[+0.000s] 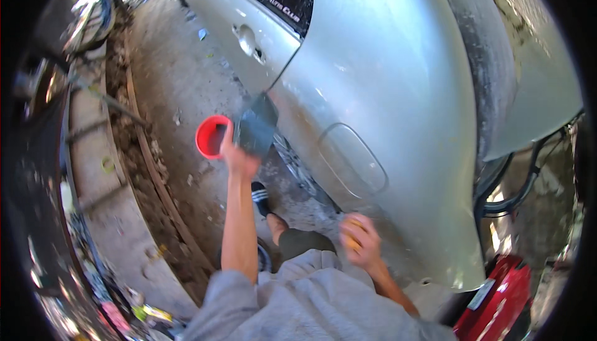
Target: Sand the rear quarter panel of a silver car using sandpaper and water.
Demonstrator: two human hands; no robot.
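My left hand (pixel 241 159) is closed on a dark grey-green flat sheet (pixel 256 126), held up beside the car's rear door edge. Motion blurs the sheet, and its exact kind is unclear. A red round container (pixel 204 137) shows right beside my left thumb; I cannot tell whether the hand touches it or it stands on the ground behind. My right hand (pixel 360 239) wraps round a small yellow-orange piece (pixel 352 242), mostly hidden by the fingers. That hand is close to the lower part of the silver car's rear panel (pixel 385 92), below the fuel flap (pixel 353 159).
The rear wheel (pixel 297 163) sits under the panel. At left, a concrete ledge (pixel 134 235) runs along a strip of dirt. A red object (pixel 500 297) stands behind the car at lower right. My foot in a dark sandal (pixel 260 196) is on the concrete floor.
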